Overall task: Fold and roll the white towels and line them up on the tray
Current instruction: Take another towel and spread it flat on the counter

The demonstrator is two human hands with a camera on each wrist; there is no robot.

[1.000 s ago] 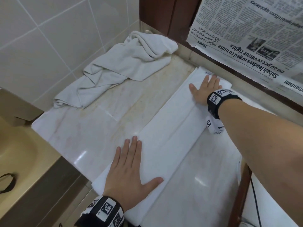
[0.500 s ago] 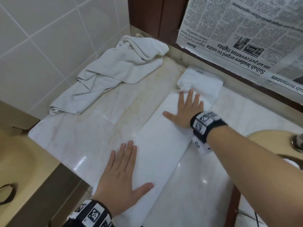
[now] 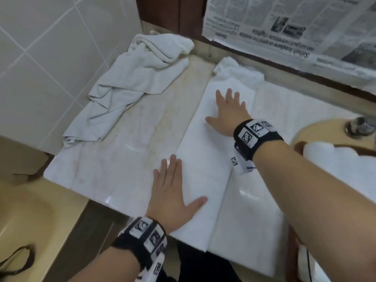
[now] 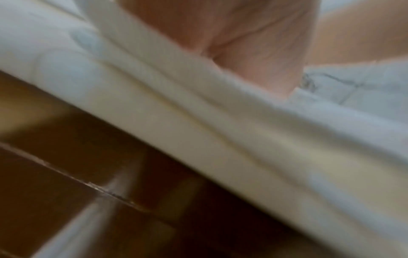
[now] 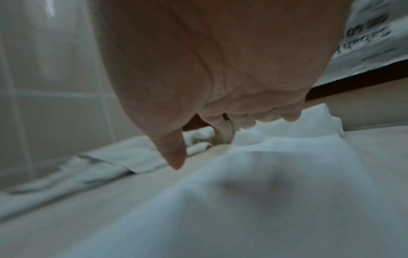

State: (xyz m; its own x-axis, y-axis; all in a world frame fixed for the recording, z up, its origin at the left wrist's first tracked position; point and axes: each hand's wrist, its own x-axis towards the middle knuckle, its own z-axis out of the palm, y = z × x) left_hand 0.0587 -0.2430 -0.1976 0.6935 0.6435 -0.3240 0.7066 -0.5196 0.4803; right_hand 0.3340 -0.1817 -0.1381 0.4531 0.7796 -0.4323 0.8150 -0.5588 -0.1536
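Note:
A white towel (image 3: pixel 205 159), folded into a long strip, lies on the marble counter (image 3: pixel 114 165), running from the front edge toward the back wall. My left hand (image 3: pixel 173 192) presses flat on its near end, fingers straight. Farther along the strip, my right hand (image 3: pixel 227 112) lies flat on it with fingers spread. Beyond those fingers the towel's far end (image 3: pixel 238 72) is bunched up. In the right wrist view the palm (image 5: pixel 220 69) hovers just over the white cloth (image 5: pixel 264 192). A rolled white towel (image 3: pixel 317 153) sits at the right, partly hidden by my right forearm.
A crumpled greyish towel (image 3: pixel 138 78) lies at the counter's back left against the tiled wall. Newspaper (image 3: pixel 295 27) covers the surface behind the counter. A beige basin with a tap (image 3: pixel 358 127) is at the right, and another beige basin (image 3: pixel 24 220) sits lower left.
My right hand has slid back along the strip toward me from its far end, leaving that end bunched up. The left hand has stayed pressed on the near end.

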